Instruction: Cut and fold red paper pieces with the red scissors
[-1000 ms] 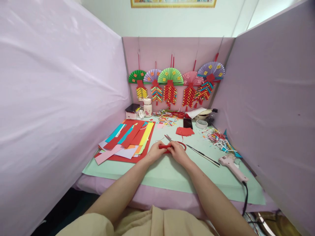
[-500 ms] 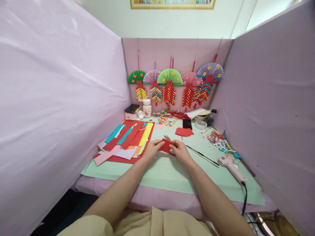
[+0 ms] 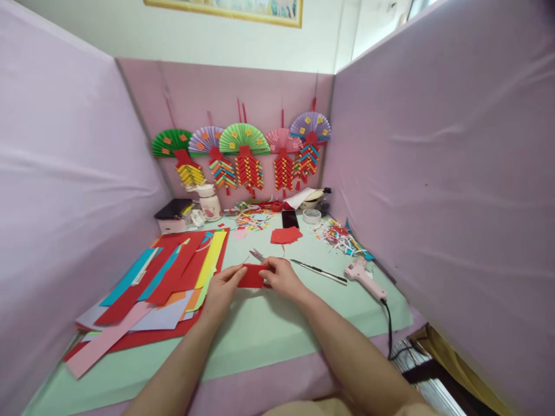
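A small red paper piece [image 3: 251, 276] is held level between my two hands above the table. My left hand [image 3: 223, 289] pinches its left side, thumb on top. On the other side, my right hand [image 3: 284, 277] grips the right edge between thumb and fingers. Just beyond the paper lie scissors [image 3: 256, 255], their blades pointing away to the left; the rest is mostly hidden by the paper and my right hand. A pile of red paper pieces [image 3: 286, 235] rests farther back. To the right of my right hand lies a pen [image 3: 318, 270].
Coloured paper strips [image 3: 173, 271] cover the left side. At right are a pink glue gun [image 3: 366, 280] with a cord and paper scraps [image 3: 340, 236]. Behind stand a white bottle [image 3: 210, 205], a phone [image 3: 290, 219] and a tape roll [image 3: 311, 216]. Fan decorations [image 3: 245, 138] hang at the back.
The head view has turned to the right, so the scene sits farther left. Both hands still hold the red paper, which now looks flatter and more level.
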The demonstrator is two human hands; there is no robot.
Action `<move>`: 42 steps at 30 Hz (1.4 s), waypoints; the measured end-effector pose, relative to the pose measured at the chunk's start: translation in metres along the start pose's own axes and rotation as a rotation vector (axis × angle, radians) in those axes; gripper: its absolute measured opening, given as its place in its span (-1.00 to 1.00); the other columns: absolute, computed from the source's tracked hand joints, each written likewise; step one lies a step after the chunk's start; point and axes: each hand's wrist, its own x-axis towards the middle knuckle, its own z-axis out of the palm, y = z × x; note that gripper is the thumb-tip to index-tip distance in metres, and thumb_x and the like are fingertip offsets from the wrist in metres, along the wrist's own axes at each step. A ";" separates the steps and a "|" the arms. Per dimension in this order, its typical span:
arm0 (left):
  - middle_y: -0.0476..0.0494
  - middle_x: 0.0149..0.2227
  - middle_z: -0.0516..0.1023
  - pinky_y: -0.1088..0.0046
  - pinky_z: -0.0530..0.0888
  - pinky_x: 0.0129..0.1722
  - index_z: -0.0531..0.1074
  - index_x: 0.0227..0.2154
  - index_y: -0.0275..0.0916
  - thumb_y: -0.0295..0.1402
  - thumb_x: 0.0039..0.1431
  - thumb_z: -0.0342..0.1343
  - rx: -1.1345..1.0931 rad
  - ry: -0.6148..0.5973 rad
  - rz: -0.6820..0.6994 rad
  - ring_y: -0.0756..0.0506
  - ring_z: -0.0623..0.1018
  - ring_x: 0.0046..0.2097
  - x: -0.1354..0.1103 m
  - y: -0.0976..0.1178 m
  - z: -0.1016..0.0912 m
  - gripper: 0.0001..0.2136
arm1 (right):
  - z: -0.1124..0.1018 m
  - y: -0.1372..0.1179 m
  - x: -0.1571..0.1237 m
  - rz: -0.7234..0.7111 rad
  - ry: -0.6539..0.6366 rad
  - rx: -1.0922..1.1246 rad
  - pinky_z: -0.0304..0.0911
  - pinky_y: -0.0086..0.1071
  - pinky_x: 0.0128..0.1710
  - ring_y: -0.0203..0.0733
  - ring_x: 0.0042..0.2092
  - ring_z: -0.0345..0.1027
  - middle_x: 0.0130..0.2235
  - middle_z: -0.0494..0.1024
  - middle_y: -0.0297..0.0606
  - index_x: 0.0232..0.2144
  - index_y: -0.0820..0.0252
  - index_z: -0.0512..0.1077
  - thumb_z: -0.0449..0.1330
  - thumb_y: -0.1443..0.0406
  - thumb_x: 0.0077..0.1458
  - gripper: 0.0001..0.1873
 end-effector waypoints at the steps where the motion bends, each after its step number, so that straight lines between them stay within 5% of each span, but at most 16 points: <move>1: -0.13 -0.27 0.61 0.35 0.45 -0.14 0.59 -0.34 -0.23 -0.10 -0.07 0.25 0.032 0.001 0.018 -0.17 0.53 -0.17 0.000 0.001 0.000 -0.69 | -0.001 0.000 0.000 -0.002 -0.004 -0.007 0.12 -0.45 -0.48 -0.29 -0.50 0.24 -0.56 0.40 -0.41 -0.49 0.16 0.36 0.13 0.32 -0.04 -0.97; 21: 0.00 -0.44 0.47 0.50 0.35 -0.33 0.45 -0.44 -0.25 -0.21 -0.15 0.32 -0.015 0.058 0.035 0.00 0.42 -0.37 0.007 -0.010 -0.001 -0.74 | -0.005 0.001 -0.001 0.007 -0.025 -0.093 0.08 -0.46 -0.45 -0.29 -0.45 0.27 -0.54 0.42 -0.42 -0.49 0.16 0.38 0.17 0.34 -0.05 -0.98; 42: 0.00 -0.43 0.44 0.49 0.34 -0.33 0.41 -0.40 -0.23 -0.20 0.03 0.15 0.091 0.087 0.138 -0.02 0.41 -0.36 0.000 -0.006 0.002 -0.81 | -0.004 -0.005 -0.003 -0.002 -0.050 -0.082 0.07 -0.46 -0.46 -0.31 -0.48 0.24 -0.56 0.40 -0.42 -0.51 0.19 0.39 0.17 0.37 -0.06 -0.97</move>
